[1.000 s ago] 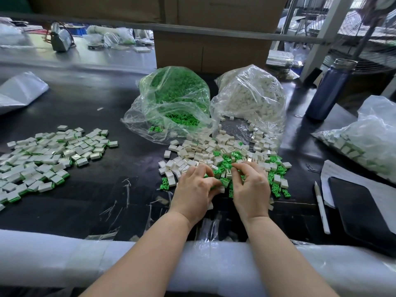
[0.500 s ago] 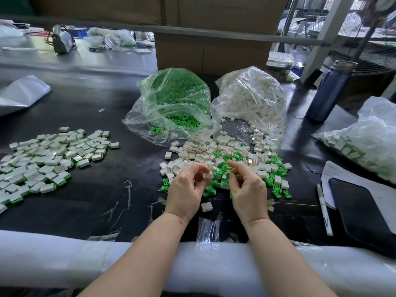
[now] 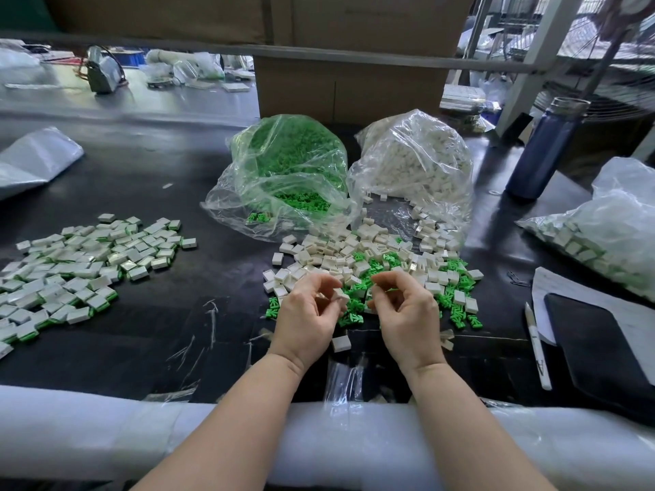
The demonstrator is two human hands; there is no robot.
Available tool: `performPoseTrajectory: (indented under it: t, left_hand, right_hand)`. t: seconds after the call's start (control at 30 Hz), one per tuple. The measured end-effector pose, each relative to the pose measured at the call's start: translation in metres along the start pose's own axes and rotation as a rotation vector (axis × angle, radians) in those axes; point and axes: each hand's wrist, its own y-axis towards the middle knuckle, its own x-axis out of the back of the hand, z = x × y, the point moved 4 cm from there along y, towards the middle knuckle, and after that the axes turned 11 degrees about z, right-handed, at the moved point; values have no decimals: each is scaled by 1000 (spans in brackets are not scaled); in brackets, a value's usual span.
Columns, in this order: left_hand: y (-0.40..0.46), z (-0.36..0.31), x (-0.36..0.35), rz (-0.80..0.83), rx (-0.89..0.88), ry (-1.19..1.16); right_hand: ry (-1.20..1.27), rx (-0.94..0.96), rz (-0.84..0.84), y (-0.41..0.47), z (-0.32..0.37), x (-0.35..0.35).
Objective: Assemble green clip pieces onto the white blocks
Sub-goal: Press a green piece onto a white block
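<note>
My left hand (image 3: 307, 313) pinches a white block (image 3: 339, 295) between thumb and fingers, lifted just above the table. My right hand (image 3: 404, 310) has its fingers curled close beside it; a bit of green shows at its fingertips (image 3: 390, 289), apparently a green clip. Behind both hands lies a loose heap of white blocks (image 3: 354, 249) mixed with green clips (image 3: 457, 306). One single white block (image 3: 341, 343) lies on the table between my wrists. Finished white-and-green pieces (image 3: 81, 264) are spread out at the left.
A clear bag of green clips (image 3: 287, 171) and a clear bag of white blocks (image 3: 414, 161) stand behind the heap. At the right are a blue bottle (image 3: 546, 150), another bag of parts (image 3: 602, 235), a pen (image 3: 537, 345) and a dark tablet (image 3: 602, 352). White foam padding (image 3: 106, 437) lines the near edge.
Both hands lifted off the heap and drew back toward me. The left hand came up holding a white block, and the right came up with its fingers curled beside it.
</note>
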Motion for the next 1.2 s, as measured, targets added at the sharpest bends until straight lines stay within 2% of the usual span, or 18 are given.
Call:
performPoseTrajectory:
  t: [0.23, 0.37, 0.57, 0.83, 1.2]
  left_hand:
    - [0, 2, 0, 10, -17, -39]
    - [1, 4, 1, 5, -14, -78]
    - [2, 4, 2, 5, 20, -275]
    - [2, 2, -3, 77, 49, -379]
    - [1, -1, -2, 98, 46, -297]
  right_hand:
    - [326, -90, 115, -1, 1, -6]
    - [310, -77, 141, -1, 4, -6]
    - [419, -109, 112, -1, 2, -6]
    - [423, -107, 122, 0, 2, -5]
    - [327, -91, 171, -1, 4, -6]
